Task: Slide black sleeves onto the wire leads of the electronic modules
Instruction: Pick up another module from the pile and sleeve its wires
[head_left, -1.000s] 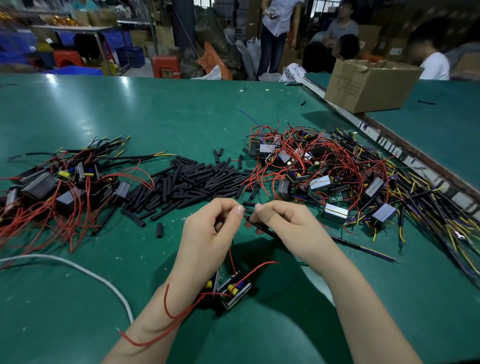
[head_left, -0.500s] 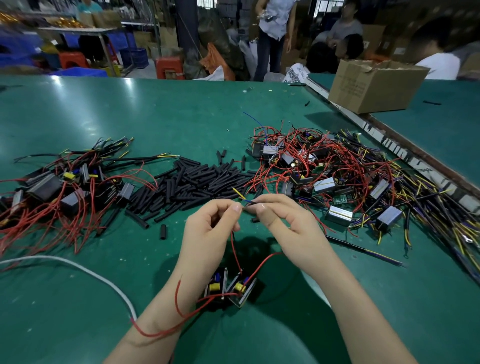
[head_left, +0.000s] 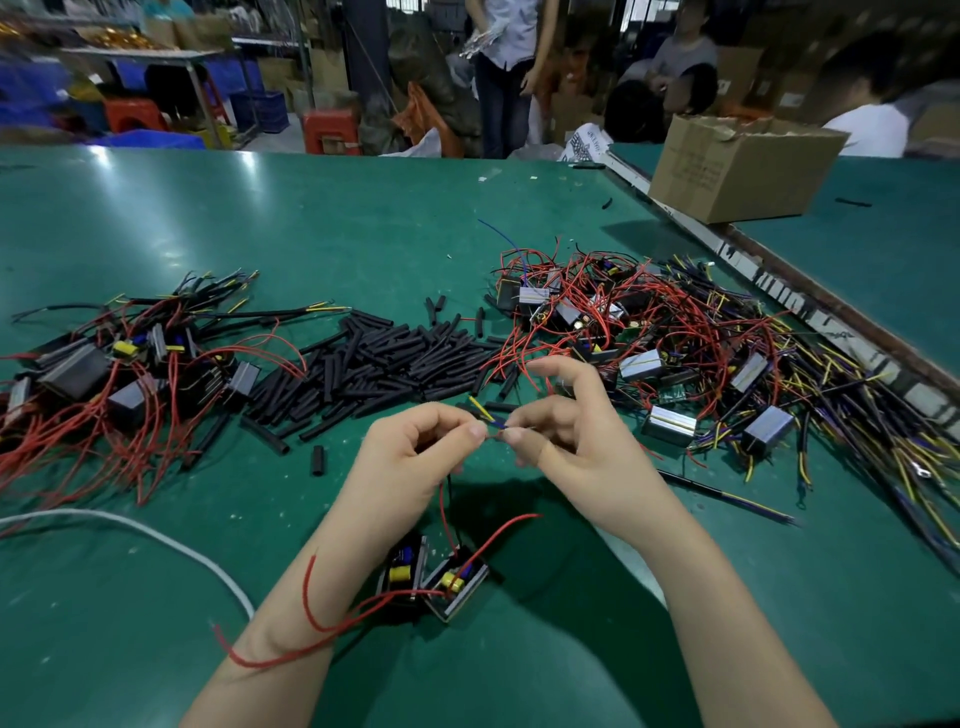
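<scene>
My left hand (head_left: 410, 457) and my right hand (head_left: 571, 441) meet fingertip to fingertip above the green table (head_left: 311, 218). Between them they pinch thin yellow and blue wire leads (head_left: 491, 418). The leads run down to two small open modules (head_left: 434, 577) that lie on the table below my hands, with red wires looping over my left wrist. A heap of loose black sleeves (head_left: 374, 364) lies just beyond my hands. No sleeve is plainly visible in my fingers.
A pile of sleeved modules (head_left: 114, 364) lies at the left, a tangle of unsleeved modules (head_left: 675, 343) with red wires at the right. A white cord (head_left: 156, 535) crosses the near left. A cardboard box (head_left: 737, 166) stands far right. People are beyond the table.
My right hand has let the black sleeve slide out of sight and now pinches the yellow and blue lead tips, which poke out between my fingertips. Both hands rose slightly.
</scene>
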